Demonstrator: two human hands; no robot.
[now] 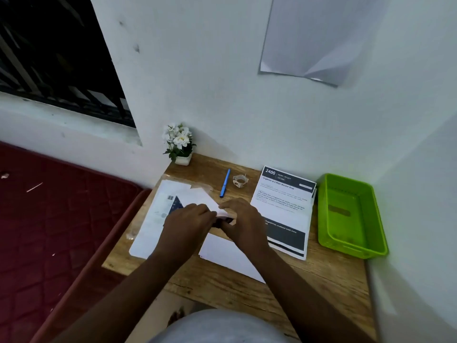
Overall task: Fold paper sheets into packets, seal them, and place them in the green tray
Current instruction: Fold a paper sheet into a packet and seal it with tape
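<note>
Two hands, left hand (190,220) and right hand (241,219), pinch a folded paper sheet (206,198) on the surface (321,276). Green tray (351,216) sits at the right edge, near the wall; whether anything lies inside is unclear.

Both forearms reach forward, the left hand (189,220) and right hand (241,219) meeting, fingers curled.

Wood, paper and plastic

The counter (309,280) is grained matt wood; the printed sheets (284,206) are matt paper; the green tray (380,233) is glossy plastic; the mattress (49,231) is quilted cloth.
</note>
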